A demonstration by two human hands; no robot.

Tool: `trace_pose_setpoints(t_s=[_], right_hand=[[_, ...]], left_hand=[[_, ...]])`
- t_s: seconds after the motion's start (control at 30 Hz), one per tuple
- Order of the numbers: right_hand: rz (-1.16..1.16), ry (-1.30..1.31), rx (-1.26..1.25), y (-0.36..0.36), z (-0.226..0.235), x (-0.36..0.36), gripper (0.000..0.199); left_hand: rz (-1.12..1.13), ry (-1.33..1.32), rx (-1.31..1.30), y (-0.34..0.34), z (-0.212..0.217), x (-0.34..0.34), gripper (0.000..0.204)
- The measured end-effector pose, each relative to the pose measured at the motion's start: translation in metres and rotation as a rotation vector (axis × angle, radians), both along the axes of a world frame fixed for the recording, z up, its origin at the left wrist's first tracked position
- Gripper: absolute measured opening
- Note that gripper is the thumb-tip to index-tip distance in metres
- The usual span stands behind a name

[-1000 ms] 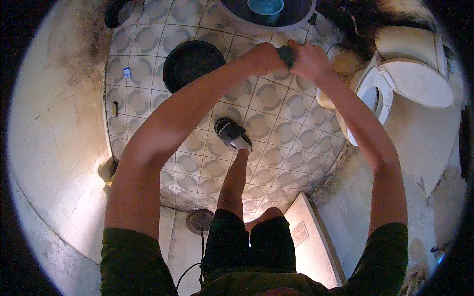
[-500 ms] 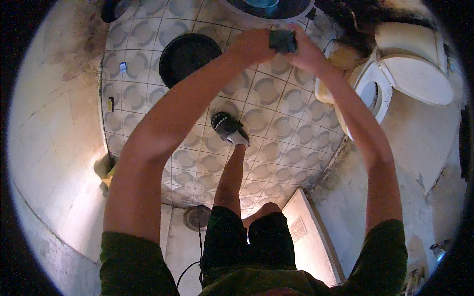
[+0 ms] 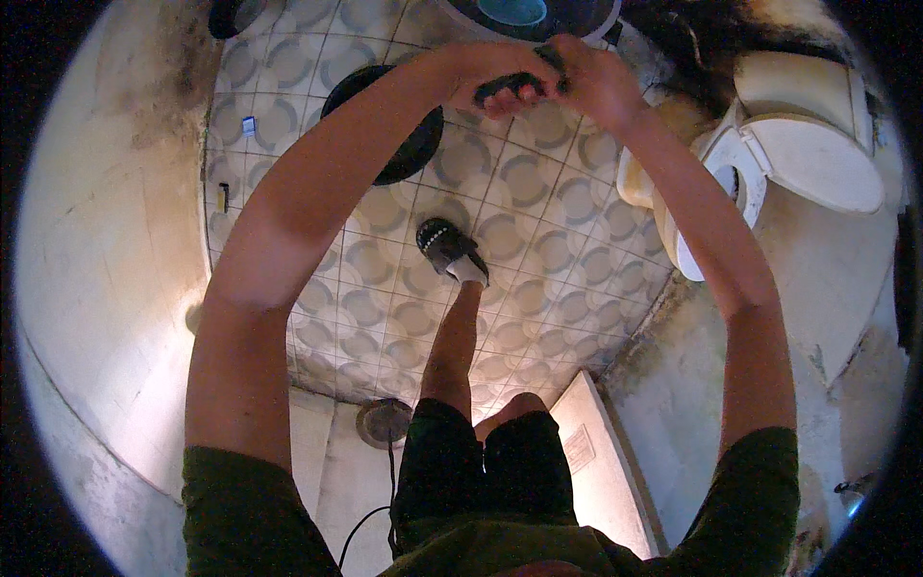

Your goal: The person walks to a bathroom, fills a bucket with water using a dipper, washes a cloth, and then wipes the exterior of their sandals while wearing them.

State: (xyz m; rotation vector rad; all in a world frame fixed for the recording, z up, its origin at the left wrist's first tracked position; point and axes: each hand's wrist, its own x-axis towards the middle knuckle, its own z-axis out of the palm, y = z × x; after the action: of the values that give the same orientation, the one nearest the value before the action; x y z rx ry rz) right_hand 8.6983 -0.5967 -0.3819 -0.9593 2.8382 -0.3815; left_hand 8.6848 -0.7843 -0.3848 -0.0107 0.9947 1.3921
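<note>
A dark green scouring pad (image 3: 549,62) is held out in front of me between both hands, bunched and twisted. My left hand (image 3: 492,73) is closed around one end, its fingertips curled under the pad. At the other end my right hand (image 3: 604,85) grips it, with the knuckles upward. Parts of the pad are hidden inside the fingers. Just beyond the hands stands a large dark tub (image 3: 577,29) with a light rim. A blue round vessel (image 3: 512,11) shows inside it.
A black round basin (image 3: 415,152) sits on the tiled floor, partly behind my left forearm. To the right is a toilet (image 3: 812,163) with its lid raised. A small blue-and-white packet (image 3: 249,126) and a yellow-black object (image 3: 223,198) lie by the left wall.
The pad was spread flat between the hands; now it is bunched up. My left hand has turned, bringing its curled fingers into view, and my left elbow has swung outward.
</note>
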Motion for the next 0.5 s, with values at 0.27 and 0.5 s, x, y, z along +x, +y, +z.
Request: trace_pose_setpoints(t_s=[0.27,0.5], right_hand=[[0.059,-0.166,0.342,-0.024,-0.079,0.0,0.021],[0.059,-0.482,0.289,-0.065,-0.046,0.005,0.021]], left_hand=[[-0.464,1.777,-0.372,0.009,-0.108,0.02,0.021],[-0.259,1.419,-0.736,-0.018,-0.084,0.046,0.028]])
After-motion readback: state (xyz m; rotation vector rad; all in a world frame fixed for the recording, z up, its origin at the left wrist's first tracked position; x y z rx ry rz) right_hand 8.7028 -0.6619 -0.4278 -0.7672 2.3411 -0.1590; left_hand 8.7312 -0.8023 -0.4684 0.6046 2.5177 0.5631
